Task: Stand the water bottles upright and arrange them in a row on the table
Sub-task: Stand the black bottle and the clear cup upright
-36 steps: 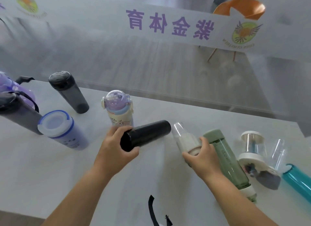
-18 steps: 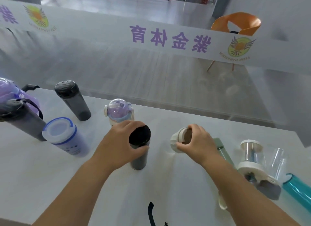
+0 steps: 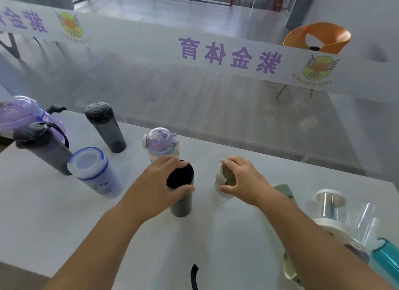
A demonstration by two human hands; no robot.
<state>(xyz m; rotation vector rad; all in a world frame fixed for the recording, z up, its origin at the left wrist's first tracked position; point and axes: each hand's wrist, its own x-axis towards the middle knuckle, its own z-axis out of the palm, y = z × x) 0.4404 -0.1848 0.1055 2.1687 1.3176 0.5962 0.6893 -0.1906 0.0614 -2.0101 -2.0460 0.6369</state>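
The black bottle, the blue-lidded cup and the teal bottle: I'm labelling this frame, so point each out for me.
black bottle [image 3: 181, 205], head view, on its grey side wall below the left hand.
blue-lidded cup [image 3: 87, 163], head view, on its pale lid.
teal bottle [image 3: 386, 257], head view, on its lying body at the right edge.

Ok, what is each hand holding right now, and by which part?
The left hand grips the upright black bottle around its top rim. The right hand holds the small clear bottle by its white cap end.
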